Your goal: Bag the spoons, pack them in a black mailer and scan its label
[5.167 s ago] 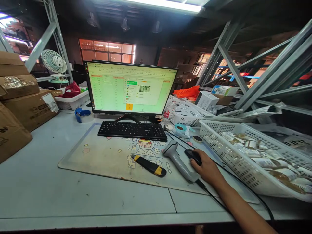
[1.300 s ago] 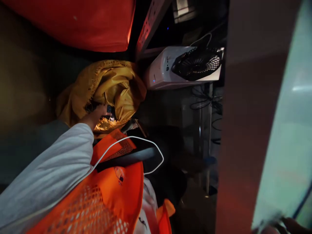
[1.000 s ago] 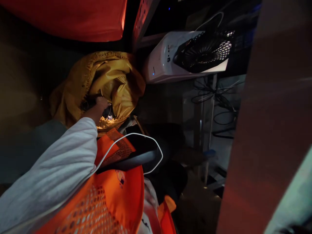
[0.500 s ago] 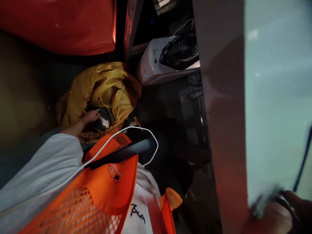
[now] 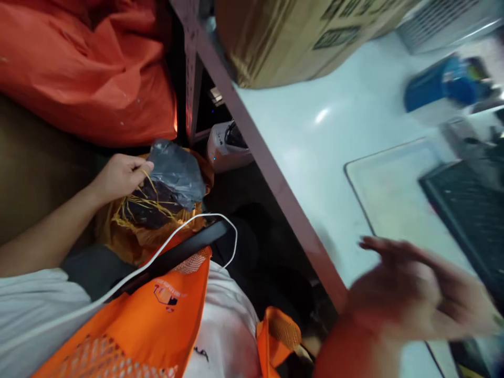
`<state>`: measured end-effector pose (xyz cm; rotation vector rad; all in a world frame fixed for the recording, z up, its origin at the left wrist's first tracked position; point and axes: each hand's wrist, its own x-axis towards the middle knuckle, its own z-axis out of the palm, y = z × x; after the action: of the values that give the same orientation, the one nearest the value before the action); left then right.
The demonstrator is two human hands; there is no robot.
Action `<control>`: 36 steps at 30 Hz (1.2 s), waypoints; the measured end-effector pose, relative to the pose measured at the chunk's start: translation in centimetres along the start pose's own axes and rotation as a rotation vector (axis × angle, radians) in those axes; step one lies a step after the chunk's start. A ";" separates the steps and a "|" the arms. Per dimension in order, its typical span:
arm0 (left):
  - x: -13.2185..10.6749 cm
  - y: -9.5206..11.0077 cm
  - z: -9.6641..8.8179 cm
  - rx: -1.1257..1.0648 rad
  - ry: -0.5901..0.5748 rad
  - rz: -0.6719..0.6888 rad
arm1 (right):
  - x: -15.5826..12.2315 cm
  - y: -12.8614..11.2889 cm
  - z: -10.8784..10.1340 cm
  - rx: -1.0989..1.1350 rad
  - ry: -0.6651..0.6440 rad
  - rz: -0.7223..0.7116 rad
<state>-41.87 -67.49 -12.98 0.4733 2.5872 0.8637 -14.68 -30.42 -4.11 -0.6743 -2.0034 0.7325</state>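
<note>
Head view: left hand (image 5: 118, 176) pinching grey plastic bag (image 5: 173, 173) by its edge, lifting it clear of yellow sack (image 5: 129, 226) beside table (image 5: 315, 157). Right hand (image 5: 409, 294) hovering open, blurred, holding nothing, fingers spread over table edge.

Right hand (image 5: 409, 294) motion-blurred, grasp unreadable; keyboard (image 5: 470, 210) blurred, cut by right edge; bag (image 5: 173, 176) contents hidden

Bag (image 5: 173, 176) in sack (image 5: 129, 231) below table (image 5: 334, 157), box (image 5: 291, 37) on table
</note>
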 end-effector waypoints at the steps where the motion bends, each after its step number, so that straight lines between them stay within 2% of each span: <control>1: -0.5 2.7 -1.8 -0.031 0.120 0.100 | 0.5 -0.8 1.2 0.128 -0.025 -0.023; 3: -1.7 8.1 -4.9 -0.102 0.348 0.269 | 1.2 -2.1 4.3 0.319 -0.198 0.024; 6: -2.4 15.7 -7.6 -0.315 0.640 0.388 | 1.8 -4.5 9.5 0.669 -0.536 0.310; 8: -1.9 20.6 -8.5 -0.423 0.678 0.466 | 2.1 -6.4 12.0 0.920 -0.662 0.414; 9: -1.6 23.0 -8.6 -0.461 0.652 0.526 | 2.3 -7.4 12.6 0.999 -0.654 0.420; 11: -0.9 27.8 -8.6 -0.544 0.588 0.702 | 3.0 -8.7 12.6 1.083 -0.572 0.393; 14: -0.7 34.6 -7.7 -0.472 0.500 0.957 | 4.8 -8.9 10.1 1.078 -0.407 0.362; 17: -1.0 40.4 -6.1 -0.306 0.403 1.108 | 6.8 -7.0 7.1 1.049 -0.272 0.348; 19: -0.7 43.8 -4.5 -0.263 0.302 1.170 | 8.0 -5.2 5.9 1.068 -0.188 0.326; 22: 0.9 48.3 -1.3 -0.242 0.152 1.124 | 9.3 -2.2 4.9 1.085 -0.076 0.308; 23: 1.5 49.6 -0.1 -0.221 0.096 1.105 | 9.6 -1.2 4.7 1.078 -0.054 0.337; 25: 2.3 51.7 1.9 -0.189 -0.055 1.126 | 10.1 0.9 3.9 1.030 -0.029 0.489; 27: 2.6 52.5 2.9 -0.154 -0.154 1.200 | 10.4 2.6 2.4 0.928 0.001 0.686; 29: 2.2 51.5 2.8 -0.081 -0.106 1.280 | 10.8 3.7 0.1 0.815 0.005 0.747; 30: 2.0 50.1 2.4 -0.047 -0.035 1.311 | 10.9 4.0 -1.2 0.771 -0.006 0.697; 31: 1.7 48.1 1.9 -0.030 0.034 1.353 | 11.1 4.1 -2.5 0.735 -0.020 0.609; 33: 1.2 42.5 1.2 -0.108 0.105 1.415 | 11.3 4.0 -5.0 0.662 -0.033 0.413; 35: 1.3 34.9 1.3 -0.240 0.273 1.351 | 11.4 3.9 -6.8 0.579 -0.012 0.295; 36: 1.6 30.5 1.8 -0.255 0.394 1.290 | 11.3 3.9 -7.3 0.544 -0.009 0.269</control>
<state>-36.52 -42.83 4.35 2.1446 2.1767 1.7406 -13.02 -18.20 2.44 -0.6116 -1.6236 1.3764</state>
